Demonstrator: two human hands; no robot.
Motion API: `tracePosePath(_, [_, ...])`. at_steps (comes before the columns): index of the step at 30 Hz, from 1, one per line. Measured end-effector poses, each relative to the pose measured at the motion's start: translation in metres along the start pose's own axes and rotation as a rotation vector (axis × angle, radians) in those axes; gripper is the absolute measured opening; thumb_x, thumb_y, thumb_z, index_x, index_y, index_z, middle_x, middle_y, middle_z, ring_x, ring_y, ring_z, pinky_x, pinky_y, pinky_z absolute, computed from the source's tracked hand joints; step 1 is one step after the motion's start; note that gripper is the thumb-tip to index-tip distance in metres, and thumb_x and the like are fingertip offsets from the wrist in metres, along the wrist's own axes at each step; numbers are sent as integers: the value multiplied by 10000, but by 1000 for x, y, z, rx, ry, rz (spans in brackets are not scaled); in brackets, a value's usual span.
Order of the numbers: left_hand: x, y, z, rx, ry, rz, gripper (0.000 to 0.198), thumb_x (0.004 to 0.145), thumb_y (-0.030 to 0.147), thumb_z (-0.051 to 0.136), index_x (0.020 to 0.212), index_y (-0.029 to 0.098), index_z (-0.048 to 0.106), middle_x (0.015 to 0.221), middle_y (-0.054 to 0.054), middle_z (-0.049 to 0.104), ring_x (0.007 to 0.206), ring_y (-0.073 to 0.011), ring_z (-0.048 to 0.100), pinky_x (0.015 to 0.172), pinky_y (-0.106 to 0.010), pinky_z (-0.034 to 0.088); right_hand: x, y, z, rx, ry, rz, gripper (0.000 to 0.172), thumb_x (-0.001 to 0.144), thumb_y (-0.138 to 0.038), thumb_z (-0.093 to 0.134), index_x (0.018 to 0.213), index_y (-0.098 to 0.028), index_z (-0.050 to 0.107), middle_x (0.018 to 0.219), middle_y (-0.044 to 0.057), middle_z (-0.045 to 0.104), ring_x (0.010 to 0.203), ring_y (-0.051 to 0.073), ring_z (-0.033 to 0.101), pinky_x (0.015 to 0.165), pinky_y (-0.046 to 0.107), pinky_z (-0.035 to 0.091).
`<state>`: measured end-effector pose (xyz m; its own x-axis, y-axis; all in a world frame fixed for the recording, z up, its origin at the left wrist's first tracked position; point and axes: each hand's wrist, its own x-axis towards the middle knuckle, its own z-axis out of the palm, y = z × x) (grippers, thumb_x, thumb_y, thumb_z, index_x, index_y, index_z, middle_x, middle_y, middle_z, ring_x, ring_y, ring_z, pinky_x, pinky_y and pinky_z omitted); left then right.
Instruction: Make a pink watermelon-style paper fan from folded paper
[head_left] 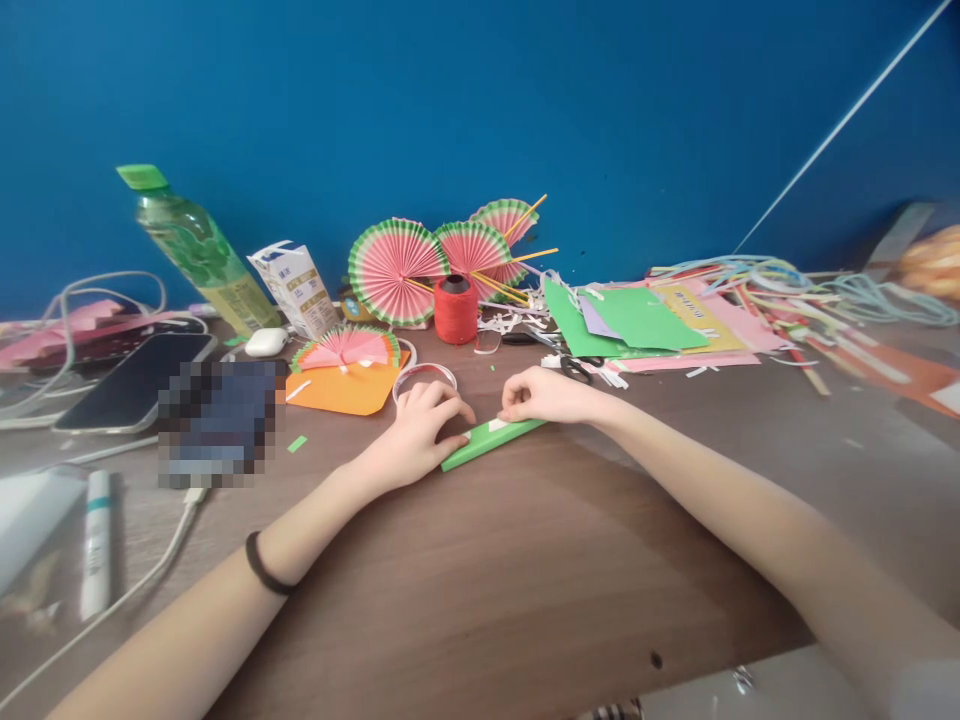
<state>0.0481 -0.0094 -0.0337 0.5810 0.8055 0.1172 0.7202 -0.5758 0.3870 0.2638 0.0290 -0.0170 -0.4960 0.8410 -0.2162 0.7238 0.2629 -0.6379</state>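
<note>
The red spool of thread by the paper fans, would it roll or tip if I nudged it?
The red spool stands upright on its flat end, so it probably slides rather than rolls. It looks squat, so tipping seems unlikely; once on its side, it would likely roll.

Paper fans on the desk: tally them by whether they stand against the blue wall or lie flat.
Standing pink-and-green pleated paper fans by the wall: 3
Lying pink-and-green pleated paper fan on the orange sheet: 1
Total: 4
</note>
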Motion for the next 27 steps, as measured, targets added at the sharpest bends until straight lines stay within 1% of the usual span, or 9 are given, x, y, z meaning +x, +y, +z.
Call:
tracePosePath(3, [0, 0, 0, 3, -4, 12, 220, 808, 274, 524, 1019, 266, 585, 1035, -36, 485, 1026, -230, 398, 907, -426, 281, 1, 1, 2, -4, 18, -9, 188, 640, -343, 610, 651, -156, 605, 628, -16, 575, 582, 100, 478, 540, 218, 344])
tracePosePath(9, [0, -2, 2, 38, -21, 75, 337, 849, 232, 458, 1134, 372, 573, 1065, -37, 475, 1037, -237, 374, 923, -447, 265, 3, 4, 6, -26, 35, -29, 166, 645, -324, 600, 644, -158, 602, 618, -11, 584, 579, 104, 489, 534, 215, 348])
tracePosePath(15, [-2, -1, 0, 102, -69, 116, 372, 884, 222, 375, 1114, 428, 583, 1139, -42, 474, 1082, -260, 340, 919, -474, 255, 2, 2, 8, -55, 65, -16, 160, 640, -322, 604, 641, -163, 593, 617, -5, 583, 562, 104, 487, 515, 212, 338])
tracePosePath(19, [-2, -2, -1, 133, -69, 147, 379, 882, 227, 374, 1134, 433, 567, 1170, -41, 479, 1074, -261, 338, 914, -473, 251, 1, 1, 8, -119, 98, 16, 185, 638, -352, 617, 611, -179, 557, 614, -8, 585, 559, 111, 494, 506, 218, 321])
tracePosePath(23, [-1, -3, -1, 188, -49, 200, 414, 877, 187, 365, 1156, 429, 551, 1177, -40, 494, 1076, -254, 340, 921, -458, 238, 2, 5, 8, -205, 163, 21, 260, 622, -402, 640, 595, -182, 504, 622, -11, 566, 562, 111, 475, 502, 223, 291])
tracePosePath(25, [-2, -2, -1, 219, -42, 218, 423, 874, 174, 362, 1166, 418, 548, 1175, -47, 500, 1080, -257, 341, 919, -451, 240, 2, 6, 7, -198, 154, 20, 283, 623, -425, 640, 610, -183, 496, 610, -18, 544, 548, 105, 460, 497, 220, 280])
tracePosePath(27, [-2, -2, -1, 248, -32, 242, 427, 873, 168, 356, 1171, 405, 548, 1173, -53, 505, 1081, -260, 344, 916, -448, 244, 2, 6, 4, -162, 108, 4, 266, 633, -412, 638, 634, -183, 503, 595, -30, 524, 531, 96, 445, 498, 216, 279])
